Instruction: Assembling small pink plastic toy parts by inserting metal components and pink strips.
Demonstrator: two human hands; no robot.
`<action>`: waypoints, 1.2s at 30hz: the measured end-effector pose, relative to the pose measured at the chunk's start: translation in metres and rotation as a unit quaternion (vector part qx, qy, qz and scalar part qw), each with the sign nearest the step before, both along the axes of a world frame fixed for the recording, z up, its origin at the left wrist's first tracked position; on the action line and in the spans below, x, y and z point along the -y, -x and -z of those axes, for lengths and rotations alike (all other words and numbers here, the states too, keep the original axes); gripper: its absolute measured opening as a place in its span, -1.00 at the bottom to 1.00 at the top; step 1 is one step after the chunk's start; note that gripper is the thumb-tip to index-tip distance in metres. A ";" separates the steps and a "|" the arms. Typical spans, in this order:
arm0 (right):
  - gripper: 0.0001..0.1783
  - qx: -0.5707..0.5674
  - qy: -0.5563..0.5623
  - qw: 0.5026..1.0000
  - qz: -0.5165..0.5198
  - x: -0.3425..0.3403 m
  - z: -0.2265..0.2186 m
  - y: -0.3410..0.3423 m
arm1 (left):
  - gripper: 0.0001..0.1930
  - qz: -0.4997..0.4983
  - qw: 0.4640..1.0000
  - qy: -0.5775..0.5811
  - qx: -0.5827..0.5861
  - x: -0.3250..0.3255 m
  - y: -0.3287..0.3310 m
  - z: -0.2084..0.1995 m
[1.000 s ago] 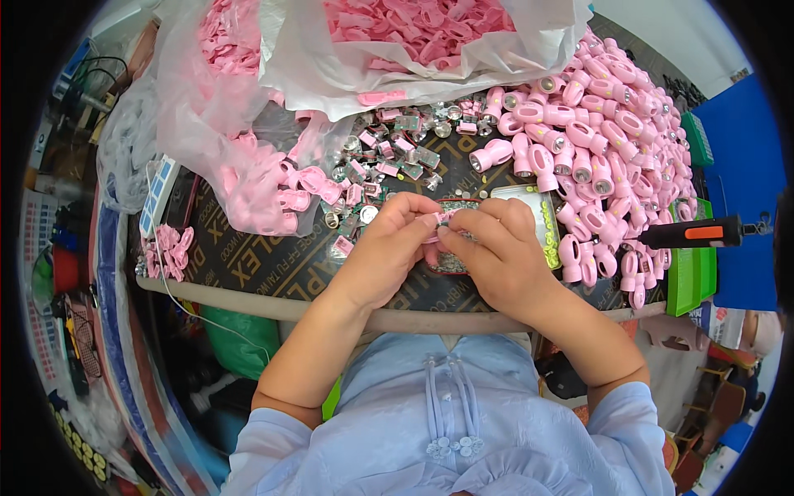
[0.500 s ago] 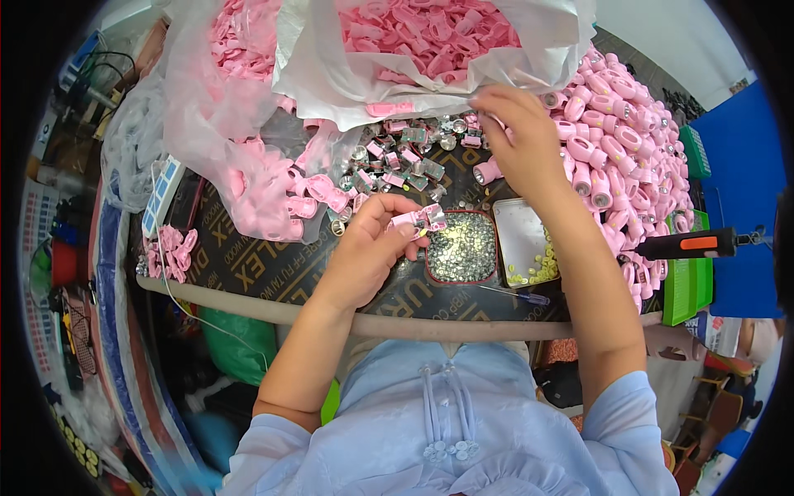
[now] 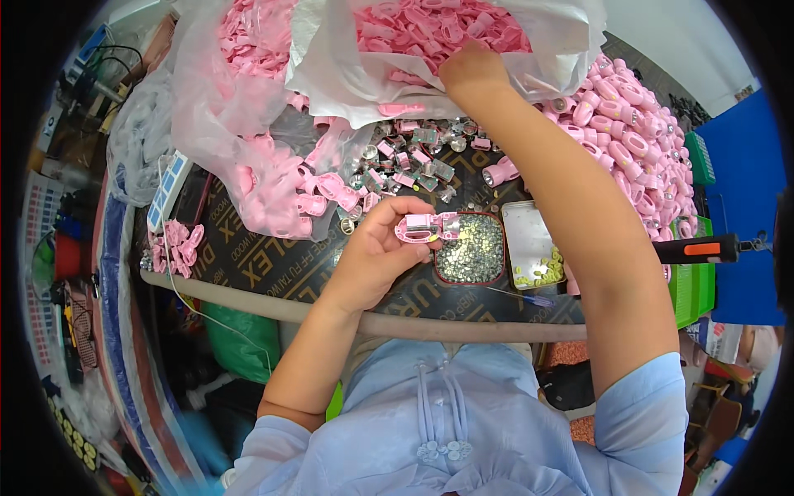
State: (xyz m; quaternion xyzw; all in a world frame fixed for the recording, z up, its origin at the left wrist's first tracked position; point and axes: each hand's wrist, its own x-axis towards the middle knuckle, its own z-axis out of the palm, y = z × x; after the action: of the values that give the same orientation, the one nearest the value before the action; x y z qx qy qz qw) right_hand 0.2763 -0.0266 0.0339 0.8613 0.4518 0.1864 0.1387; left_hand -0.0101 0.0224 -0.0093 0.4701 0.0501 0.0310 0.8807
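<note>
My left hand [image 3: 385, 244] holds a pink flashlight half-shell [image 3: 426, 227] between thumb and fingers, its open side up. A small silvery and pink insert sits inside it. My right hand [image 3: 473, 73] reaches into a white bag [image 3: 331, 62] full of pink plastic shell pieces [image 3: 405, 35], and its fingers are hidden among them. Below the bag's edge lies a heap of flashlight inserts [image 3: 413, 157] with shiny reflectors. Right beside my left hand is a red-rimmed tray [image 3: 502, 248] filled with tiny silvery parts.
A white tray [image 3: 525, 225] with small yellow pieces stands near a screwdriver [image 3: 529, 298]. Assembled pink flashlights [image 3: 633, 149] are piled at the right, by a black-and-orange tool [image 3: 695, 249]. A clear bag of pink parts [image 3: 269, 186] and a power strip [image 3: 169, 190] lie left.
My right hand has moved from the white bag's front edge up and left into the pink pieces. In my left hand, the half-shell has turned, showing its inside more fully.
</note>
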 end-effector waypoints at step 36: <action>-0.55 -0.657 -0.396 0.638 -0.067 0.124 -0.021 0.125 | -0.47 -0.032 0.998 -0.041 0.046 0.003 0.002 -0.003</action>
State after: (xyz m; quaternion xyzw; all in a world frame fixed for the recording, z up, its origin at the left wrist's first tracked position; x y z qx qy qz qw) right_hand 0.1516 -0.1511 0.0545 0.6968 0.3634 -0.2586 -0.5617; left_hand -0.0120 0.0196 -0.0067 0.5017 0.0236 0.0831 0.8607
